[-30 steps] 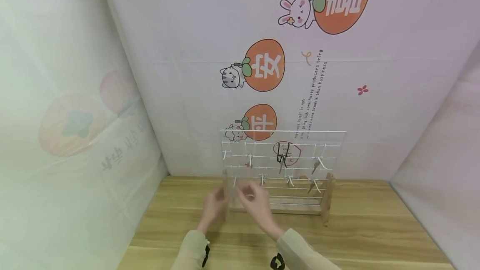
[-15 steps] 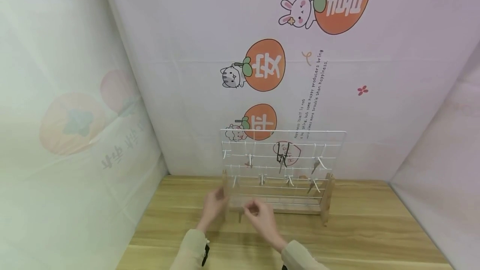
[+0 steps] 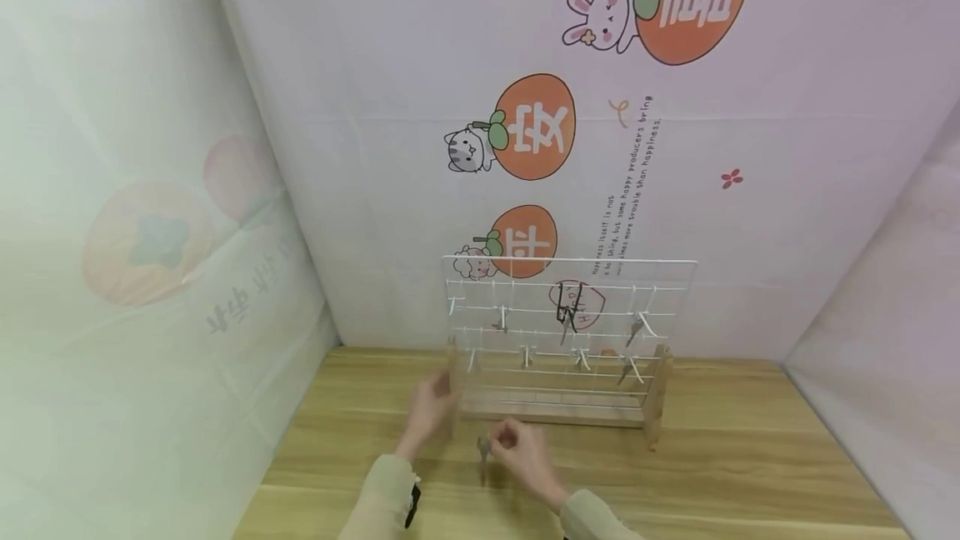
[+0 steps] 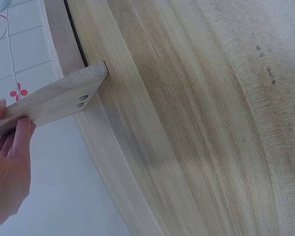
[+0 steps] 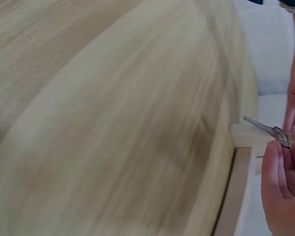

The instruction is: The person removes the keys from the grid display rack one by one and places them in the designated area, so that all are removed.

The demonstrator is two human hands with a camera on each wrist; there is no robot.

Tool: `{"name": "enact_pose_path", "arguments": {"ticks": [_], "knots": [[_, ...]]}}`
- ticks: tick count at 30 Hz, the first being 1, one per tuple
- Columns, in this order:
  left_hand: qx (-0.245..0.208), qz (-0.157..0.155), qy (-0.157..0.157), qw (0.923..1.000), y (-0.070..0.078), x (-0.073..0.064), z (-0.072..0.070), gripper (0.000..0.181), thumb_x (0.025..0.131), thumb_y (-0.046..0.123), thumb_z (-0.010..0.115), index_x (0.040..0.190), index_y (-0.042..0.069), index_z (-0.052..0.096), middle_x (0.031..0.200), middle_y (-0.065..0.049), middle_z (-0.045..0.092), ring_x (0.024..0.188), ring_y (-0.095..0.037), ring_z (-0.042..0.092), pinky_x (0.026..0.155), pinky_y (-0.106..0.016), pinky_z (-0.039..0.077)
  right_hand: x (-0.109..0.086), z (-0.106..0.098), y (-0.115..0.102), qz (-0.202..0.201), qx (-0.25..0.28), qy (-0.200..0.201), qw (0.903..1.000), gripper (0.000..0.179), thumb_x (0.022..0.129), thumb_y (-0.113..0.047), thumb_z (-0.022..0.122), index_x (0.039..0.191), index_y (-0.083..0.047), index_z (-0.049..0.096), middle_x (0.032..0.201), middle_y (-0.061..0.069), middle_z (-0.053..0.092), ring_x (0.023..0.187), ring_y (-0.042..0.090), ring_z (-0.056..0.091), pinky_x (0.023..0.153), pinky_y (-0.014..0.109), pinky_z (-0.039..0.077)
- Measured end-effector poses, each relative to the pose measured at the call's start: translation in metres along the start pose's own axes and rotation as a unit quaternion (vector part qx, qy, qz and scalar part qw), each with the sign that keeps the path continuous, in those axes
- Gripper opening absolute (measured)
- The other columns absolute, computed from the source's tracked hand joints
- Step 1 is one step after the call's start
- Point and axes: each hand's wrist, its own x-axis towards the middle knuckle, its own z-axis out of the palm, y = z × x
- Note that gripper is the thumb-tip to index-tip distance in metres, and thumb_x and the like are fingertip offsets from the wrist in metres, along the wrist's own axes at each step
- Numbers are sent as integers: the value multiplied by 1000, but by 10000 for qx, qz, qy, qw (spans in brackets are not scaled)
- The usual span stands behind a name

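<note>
My right hand (image 3: 522, 452) pinches a metal key (image 3: 483, 458) in front of the rack, its blade pointing down. In the right wrist view the key (image 5: 280, 135) sticks out from between thumb and fingers. My left hand (image 3: 427, 413) grips the left wooden upright (image 4: 54, 96) of the rack, thumb on one side and fingers on the other. The white wire rack (image 3: 570, 260) stands on a wooden base (image 3: 555, 417). Several hooks on its grid carry other keys, such as a key (image 3: 636, 328) at the upper right.
A black hook (image 3: 567, 302) stands out among the white ones near the top middle. The rack's right wooden upright (image 3: 656, 398) stands on the wooden table (image 3: 735, 457). Printed cloth (image 3: 390, 215) forms walls behind and at both sides.
My right hand has drawn back from the lower left hooks, down toward me, with the key now hanging clearly from its fingers. My left hand stays at the upright.
</note>
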Motion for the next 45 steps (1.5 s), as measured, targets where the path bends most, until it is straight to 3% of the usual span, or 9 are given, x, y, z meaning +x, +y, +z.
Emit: {"name": "enact_pose_path", "arguments": {"ticks": [7, 22, 28, 45], "knots": [[14, 137, 3, 9999, -1, 2, -1, 46, 87, 12, 72, 127, -7, 59, 119, -27, 68, 108, -41, 67, 96, -53, 57, -2, 9, 12, 171, 191, -416, 9988, 11, 83, -7, 68, 92, -3, 67, 83, 5, 70, 68, 0, 54, 59, 13, 49], [19, -59, -71, 10000, 1, 1, 0, 46, 89, 8, 70, 131, -7, 56, 121, -28, 67, 108, -41, 67, 95, -53, 58, 5, 24, 26, 500, 163, -367, 9979, 12, 80, -3, 66, 91, 3, 66, 78, 6, 67, 60, 3, 53, 49, 15, 48], [-104, -47, -137, 9998, -2, 3, 2, 48, 90, 8, 69, 132, -8, 55, 124, -30, 65, 111, -44, 65, 97, -54, 56, 8, 28, 27, 568, -137, -330, 9977, 9, 81, -1, 67, 90, 1, 66, 79, 4, 67, 64, 5, 53, 52, 14, 46], [-176, 58, -123, 9998, -3, 2, 0, 45, 89, 5, 68, 131, -8, 56, 125, -30, 64, 113, -44, 64, 98, -54, 56, 8, 31, 30, -61, -713, -230, 9972, 6, 80, 2, 68, 85, -2, 68, 76, 3, 68, 68, 2, 54, 57, 14, 48]]}}
